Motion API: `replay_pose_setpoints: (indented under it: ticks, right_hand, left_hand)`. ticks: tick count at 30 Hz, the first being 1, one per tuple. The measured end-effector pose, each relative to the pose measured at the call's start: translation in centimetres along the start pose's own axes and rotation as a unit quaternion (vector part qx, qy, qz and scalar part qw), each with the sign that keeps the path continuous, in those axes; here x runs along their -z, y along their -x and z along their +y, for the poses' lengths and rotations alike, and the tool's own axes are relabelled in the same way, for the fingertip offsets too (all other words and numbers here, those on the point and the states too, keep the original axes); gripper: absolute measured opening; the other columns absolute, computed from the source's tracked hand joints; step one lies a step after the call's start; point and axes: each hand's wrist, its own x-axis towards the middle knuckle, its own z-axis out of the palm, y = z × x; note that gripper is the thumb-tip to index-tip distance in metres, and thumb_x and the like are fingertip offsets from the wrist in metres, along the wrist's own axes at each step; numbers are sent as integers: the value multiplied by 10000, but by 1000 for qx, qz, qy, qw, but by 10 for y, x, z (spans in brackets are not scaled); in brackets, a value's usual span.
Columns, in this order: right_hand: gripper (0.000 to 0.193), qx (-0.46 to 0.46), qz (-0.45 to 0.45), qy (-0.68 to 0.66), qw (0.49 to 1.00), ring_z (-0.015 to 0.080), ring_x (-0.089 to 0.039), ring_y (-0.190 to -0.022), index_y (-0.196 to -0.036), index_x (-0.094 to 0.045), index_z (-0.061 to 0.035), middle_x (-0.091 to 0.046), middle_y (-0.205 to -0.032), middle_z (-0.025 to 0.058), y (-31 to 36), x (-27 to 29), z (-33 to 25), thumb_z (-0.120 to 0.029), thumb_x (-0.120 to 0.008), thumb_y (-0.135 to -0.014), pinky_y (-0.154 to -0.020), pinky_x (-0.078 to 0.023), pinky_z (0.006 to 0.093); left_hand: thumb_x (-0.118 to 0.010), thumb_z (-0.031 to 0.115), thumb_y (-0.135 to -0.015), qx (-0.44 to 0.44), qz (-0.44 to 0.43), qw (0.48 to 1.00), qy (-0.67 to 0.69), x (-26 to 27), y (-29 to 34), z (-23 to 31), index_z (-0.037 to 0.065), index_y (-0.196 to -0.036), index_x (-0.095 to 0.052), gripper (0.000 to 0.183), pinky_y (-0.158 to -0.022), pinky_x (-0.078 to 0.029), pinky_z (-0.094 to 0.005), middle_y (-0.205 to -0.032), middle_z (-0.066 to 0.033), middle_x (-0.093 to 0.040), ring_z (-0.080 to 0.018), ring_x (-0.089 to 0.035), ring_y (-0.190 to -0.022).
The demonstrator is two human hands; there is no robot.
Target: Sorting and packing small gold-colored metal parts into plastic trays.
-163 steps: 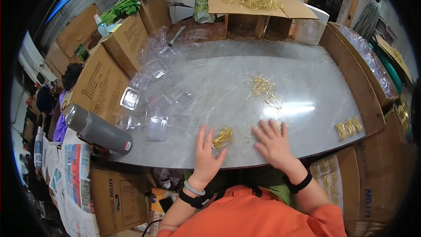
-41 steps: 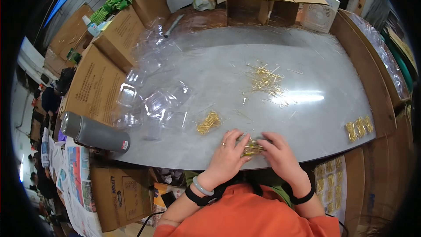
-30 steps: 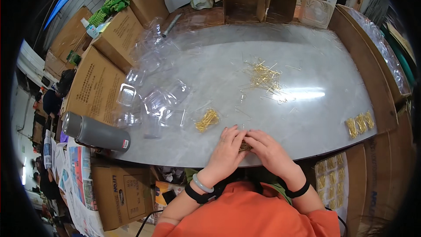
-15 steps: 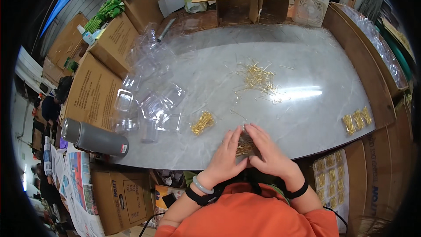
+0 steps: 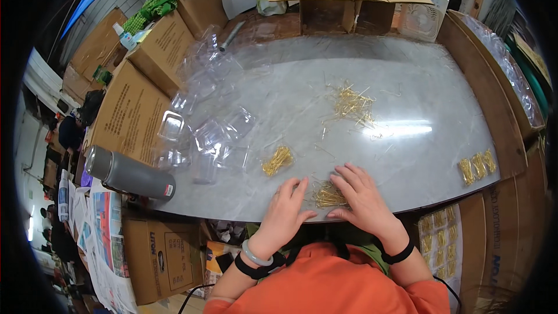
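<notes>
A bunch of gold wire hooks (image 5: 328, 196) lies at the near edge of the table, between my two hands. My left hand (image 5: 285, 212) is open just left of it, fingers slightly bent and apart from the wires. On the other side my right hand (image 5: 363, 200) is open, its fingers stretched out against or just over the bunch's right end; whether it touches cannot be made out. A clear plastic box filled with gold hooks (image 5: 277, 160) sits beyond my left hand. Farther off, a loose pile of gold hooks (image 5: 353, 104) is spread on the tabletop.
Clear plastic boxes (image 5: 212, 139) crowd the left side, near a grey bottle (image 5: 131, 174) lying tilted. Several filled packs (image 5: 478, 166) stand at the right edge. A cardboard shelf (image 5: 349, 0) bears more hooks. Cardboard boxes (image 5: 131, 117) line the left edge of the grey table (image 5: 279, 110).
My hands have parted from around the bunch of hooks; the left moved away to the left, and the bunch now shows between them. The whole view shifted slightly.
</notes>
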Motion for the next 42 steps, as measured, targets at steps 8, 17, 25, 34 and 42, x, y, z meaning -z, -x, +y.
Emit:
replay_pose_setpoints:
  ticks: [8,17,25,34,42]
  right_hand:
    - [676,36,-31,-39,998,351,-517,-1319,-1381,-538,-23,-563,-1398,151,1,-15,13,-280,-817,-821,-1104,-431,507]
    - [830,-38,-6,9,999,331,-511,-1301,-1433,-513,-56,-600,-1346,132,7,28,3,-338,-871,-739,-1131,-320,474]
    - [700,-7,-23,-106,994,363,-507,-1320,-1450,-481,-16,-565,-1399,172,16,6,15,-74,-779,-820,-1098,-426,479]
    - [582,-87,94,-62,990,525,-370,-1421,-1478,-364,112,-380,-1515,350,24,-31,-22,57,-529,-922,-1173,-362,537]
    - [560,7,2,23,1000,415,-443,-1407,-1438,-458,63,-479,-1490,243,16,-9,-5,-81,-643,-930,-1187,-336,547]
  left_hand:
    - [-791,67,-832,49,-68,974,209,-4,-29,17,-2,-1441,-488,685,-1011,-493,-429,-1336,-201,-519,-368,-572,-1176]
    - [-790,189,-853,-108,-29,993,43,-20,-30,10,-25,-1447,-473,706,-1199,-324,-529,-1482,-218,-445,-429,-360,-1455]
    - [-734,100,-882,-106,-18,991,75,-42,-30,10,-55,-1436,-440,646,-1209,-317,-535,-1441,-232,-457,-427,-412,-1415]
    - [-653,15,-880,-148,27,988,-39,-63,-29,18,-95,-1428,-437,599,-1198,-335,-542,-1453,-252,-443,-446,-402,-1412]
    - [-694,-3,-813,-83,26,979,182,-42,-29,14,-22,-1507,-368,767,-1195,-356,-466,-1547,-236,-354,-431,-359,-1451]
